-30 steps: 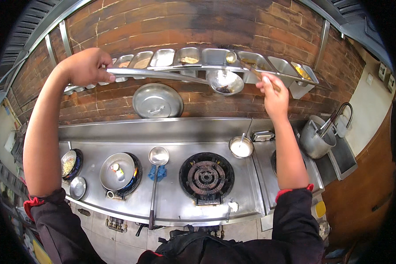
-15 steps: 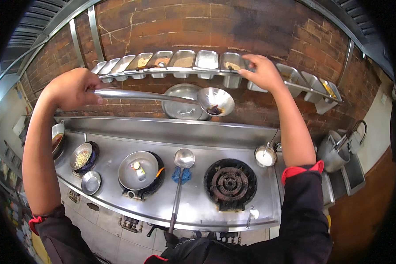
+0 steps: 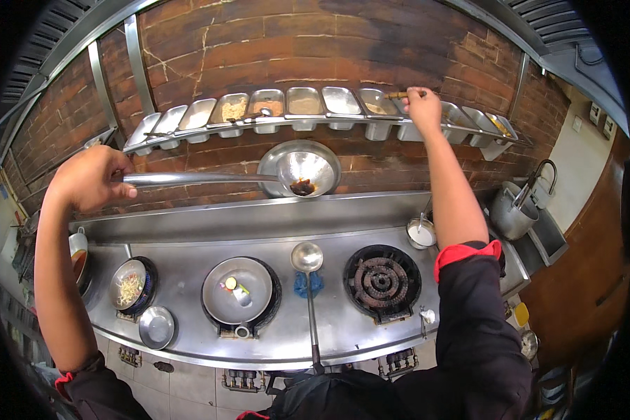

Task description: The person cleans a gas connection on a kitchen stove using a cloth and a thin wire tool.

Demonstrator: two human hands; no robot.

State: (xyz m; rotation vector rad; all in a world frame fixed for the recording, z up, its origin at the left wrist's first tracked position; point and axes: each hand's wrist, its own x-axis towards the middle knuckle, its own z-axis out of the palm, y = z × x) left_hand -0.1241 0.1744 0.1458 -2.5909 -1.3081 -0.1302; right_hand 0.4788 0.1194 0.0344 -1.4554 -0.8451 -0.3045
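Note:
My left hand (image 3: 94, 178) is closed round the end of a long steel handle. It belongs to a ladle (image 3: 308, 171), held level in front of the back wall, with some dark brown sauce or paste in its bowl. Over the rack, my right hand (image 3: 423, 112) pinches a thin brown-handled utensil (image 3: 397, 94), whose kind I cannot make out. The utensil points left above a steel seasoning tray (image 3: 372, 96) holding a tan, grainy heap. Behind the ladle's bowl, a round steel lid (image 3: 271, 159) leans against the wall.
A wok (image 3: 217, 304) with a few cut pieces sits on the middle burner. Left of it are a small pan (image 3: 117, 294) with pale shreds and a steel bowl (image 3: 156, 327). Another ladle (image 3: 306, 257) rests beside a bare burner (image 3: 381, 280). A white-filled pot (image 3: 421, 234) stands right.
My right hand has gone from spread fingers by the tray to a pinch on the brown-handled utensil. The ladle has shifted left and its bowl is tipped differently. The whole view has shifted.

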